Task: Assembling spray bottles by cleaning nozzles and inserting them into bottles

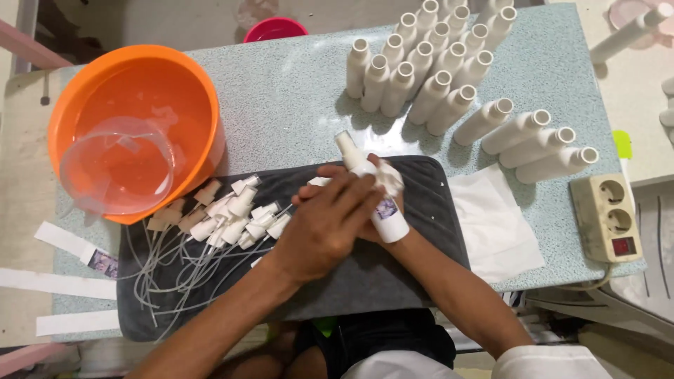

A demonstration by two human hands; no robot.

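A white plastic bottle (385, 208) with a small label lies tilted over the dark grey mat (435, 238), neck pointing up-left. My right hand (388, 184) holds it from underneath, fingers wrapped around its body. My left hand (330, 224) lies on top of the bottle and presses across it, covering most of the right hand. A heap of white spray pump heads (235, 214) with thin clear tubes lies on the mat just left of my hands.
An orange basin (133, 126) with water and a clear jug (116, 172) stands at the left. Several open white bottles (428, 63) stand at the back right. A white tissue (495, 224), a beige power strip (607, 217) and paper label strips (63, 242) lie around.
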